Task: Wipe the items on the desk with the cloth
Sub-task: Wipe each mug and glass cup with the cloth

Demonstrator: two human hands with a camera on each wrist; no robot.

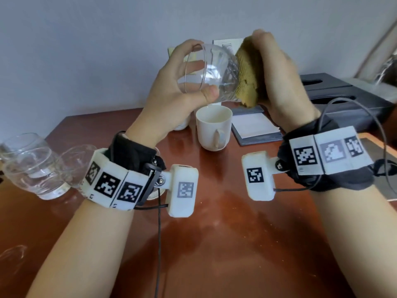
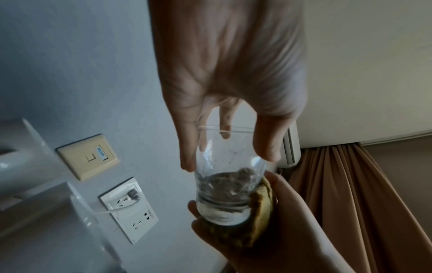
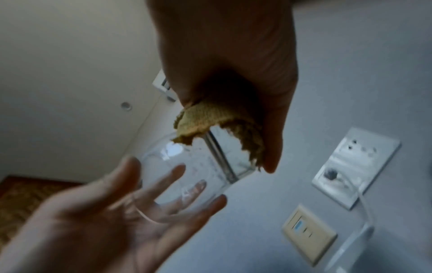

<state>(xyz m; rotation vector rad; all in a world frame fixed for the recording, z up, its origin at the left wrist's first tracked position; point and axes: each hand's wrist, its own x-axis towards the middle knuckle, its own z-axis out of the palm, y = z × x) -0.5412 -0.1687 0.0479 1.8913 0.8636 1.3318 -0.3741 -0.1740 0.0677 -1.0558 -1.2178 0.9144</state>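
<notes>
Clear glass held tipped sideways in the air above the counter, over a white mug. Left hand grips its rim end, fingers and thumb curled round it. Right hand cups a yellow-brown cloth round the glass base. Two more glasses stand far left.

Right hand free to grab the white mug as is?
Probably not yet. The right hand is full: it presses the cloth against the base of the glass that the left hand holds. The mug stands unblocked just below.
</notes>
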